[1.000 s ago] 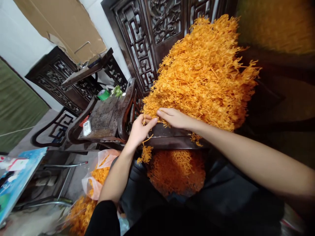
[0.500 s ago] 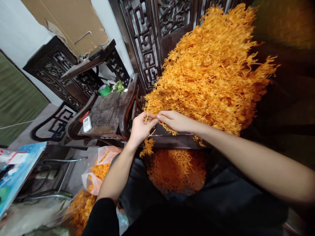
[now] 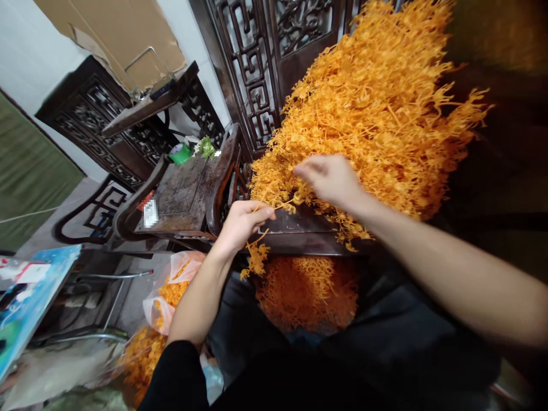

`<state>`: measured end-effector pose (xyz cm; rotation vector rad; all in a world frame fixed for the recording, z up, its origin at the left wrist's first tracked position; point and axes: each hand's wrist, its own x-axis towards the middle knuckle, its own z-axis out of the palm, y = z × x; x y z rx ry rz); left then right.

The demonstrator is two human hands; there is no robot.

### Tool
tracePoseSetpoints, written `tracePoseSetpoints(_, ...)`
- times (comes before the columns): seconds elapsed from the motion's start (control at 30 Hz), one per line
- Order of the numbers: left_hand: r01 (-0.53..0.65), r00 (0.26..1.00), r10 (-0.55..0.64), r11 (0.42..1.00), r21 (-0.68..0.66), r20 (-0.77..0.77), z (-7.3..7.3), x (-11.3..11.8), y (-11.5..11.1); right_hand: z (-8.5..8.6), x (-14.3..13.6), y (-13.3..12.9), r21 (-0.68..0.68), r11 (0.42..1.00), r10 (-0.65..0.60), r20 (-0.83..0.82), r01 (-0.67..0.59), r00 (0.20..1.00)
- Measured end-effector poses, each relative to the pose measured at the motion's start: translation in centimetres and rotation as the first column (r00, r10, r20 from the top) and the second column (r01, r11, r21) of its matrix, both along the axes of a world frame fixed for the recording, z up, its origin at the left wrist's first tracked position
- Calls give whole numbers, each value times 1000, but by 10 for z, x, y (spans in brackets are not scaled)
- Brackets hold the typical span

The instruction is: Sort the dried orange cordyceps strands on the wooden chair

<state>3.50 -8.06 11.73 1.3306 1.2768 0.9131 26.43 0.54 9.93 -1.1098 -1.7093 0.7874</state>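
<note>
My left hand (image 3: 242, 225) is closed, pinching thin orange plastic flower stems between thumb and fingers. One stem (image 3: 283, 204) sticks out to the right from its fingertips, with a small tip at the end. Below the palm hangs an orange plastic sprig (image 3: 257, 258) that belongs to the same grip. My right hand (image 3: 331, 178) is over the front of a large heap of orange plastic sprigs (image 3: 368, 108), its fingers drawn together and slightly blurred. Whatever is between them, if anything, I cannot make out.
The heap lies on a dark carved wooden bench (image 3: 308, 231). Beneath its edge, between my knees, is a container of orange pieces (image 3: 308, 297). A plastic bag (image 3: 186, 268) with more orange pieces stands left. Green tape (image 3: 180, 153) lies on a wooden chair (image 3: 184, 188).
My right hand has parted from the left and moved up and right over the heap. The left hand stays nearly in place, a stem now showing from its fingertips.
</note>
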Motion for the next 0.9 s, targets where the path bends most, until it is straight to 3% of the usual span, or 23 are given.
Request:
tracePoseSetpoints(0.07,-63,998,63,997,44,8,4,-7,-4,1,22,15,-100,973,-224,-172,210,959)
tracePoseSetpoints(0.1,-82,997,83,994,79,-11,5,-10,-6,0,30,20,-180,962,-245,-235,206,941)
tracePoseSetpoints(0.17,-88,991,101,986,139,-86,6,-12,-6,-2,35,19,-332,942,-150,-325,35,934)
tracePoseSetpoints(0.23,-72,980,103,981,179,-168,5,-11,-5,-3,29,8,-424,881,29,-394,-209,919)
tracePoseSetpoints(0.3,-63,973,105,978,197,-207,5,-7,-4,-4,18,-4,-450,810,164,-445,-377,881)
tracePoseSetpoints(0.37,-69,975,107,979,191,-196,3,-5,-2,-5,8,-12,-443,770,233,-474,-459,849)
tracePoseSetpoints(0.43,-100,982,125,981,168,-145,1,-4,0,-7,1,-14,-426,775,236,-490,-467,839)
tracePoseSetpoints(0.57,-173,985,172,982,76,20,-4,-1,4,-15,-14,-18,-401,840,154,-468,-365,870)
tracePoseSetpoints(0.67,-220,965,213,975,29,151,-7,9,6,-19,-33,-28,-293,946,37,-332,-141,942)
tracePoseSetpoints(0.73,-266,934,257,964,4,247,-10,20,5,-21,-49,-35,-85,996,-49,-256,28,966)
tracePoseSetpoints(0.83,-265,875,279,960,-89,395,-12,35,3,-20,-69,-35,208,973,-56,-209,100,976)
tracePoseSetpoints(0.9,-227,841,272,962,-151,467,-12,41,1,-19,-77,-26,273,956,-45,-216,105,975)
